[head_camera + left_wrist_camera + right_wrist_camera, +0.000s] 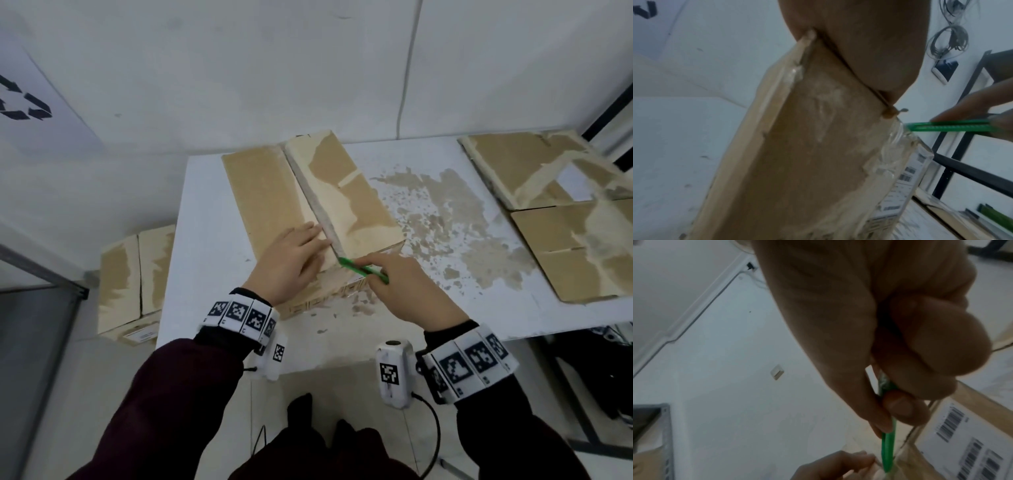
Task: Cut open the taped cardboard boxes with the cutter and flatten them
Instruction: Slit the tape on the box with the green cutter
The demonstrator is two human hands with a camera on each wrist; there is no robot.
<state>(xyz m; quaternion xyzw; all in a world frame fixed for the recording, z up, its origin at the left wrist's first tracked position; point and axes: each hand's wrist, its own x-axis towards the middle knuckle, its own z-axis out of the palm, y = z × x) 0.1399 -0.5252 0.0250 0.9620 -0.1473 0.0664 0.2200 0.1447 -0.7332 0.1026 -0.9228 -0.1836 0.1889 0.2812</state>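
the taped box [308, 205] sits on the white counter [202, 240], its centre seam not yet fully slit. the left hand [291, 263] lies flat on one flap, grip apart; the right hand [404, 291] has its grip clamped on the slim green cutter [361, 270] at the seam's near end. flattened cardboard [561, 212] lies at the right; another box [132, 284] waits on the floor. the cardboard is matte brown with torn pale patches and glossy tape.
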